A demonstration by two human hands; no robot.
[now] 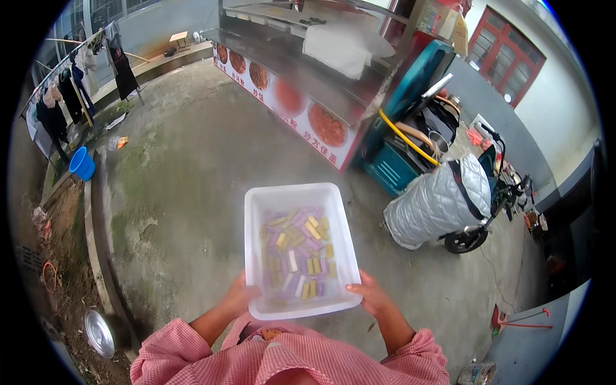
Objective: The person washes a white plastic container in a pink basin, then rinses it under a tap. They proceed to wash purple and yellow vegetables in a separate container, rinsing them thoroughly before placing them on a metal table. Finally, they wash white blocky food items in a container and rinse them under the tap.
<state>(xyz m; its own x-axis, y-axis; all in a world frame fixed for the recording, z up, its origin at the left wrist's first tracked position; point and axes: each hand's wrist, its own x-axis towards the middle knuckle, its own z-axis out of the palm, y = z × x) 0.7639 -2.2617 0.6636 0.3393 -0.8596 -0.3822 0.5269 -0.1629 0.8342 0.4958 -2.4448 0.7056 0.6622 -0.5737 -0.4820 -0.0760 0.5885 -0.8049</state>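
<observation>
Head view shows a white rectangular plastic tub (pixel 292 194) of short purple, yellow and white sticks (pixel 296 251) above grey concrete (pixel 186 224), its near end firmly gripped by the left hand (pixel 239 296) and right hand (pixel 372 294); beyond stands a picture-fronted stall (pixel 285 106).

The white tub (pixel 295 197) is smooth plastic with a soft gloss; the pieces (pixel 292 260) inside look smooth. The near shirt (pixel 308 353) is matt cloth. Beyond, the concrete ground (pixel 192 192) is rough and dull. At right, a quilted cover (pixel 420 205) (foil-like) shines; at left, a bucket (pixel 81 163) is plastic, a nearer round lid (pixel 99 333) glossy metal.
</observation>
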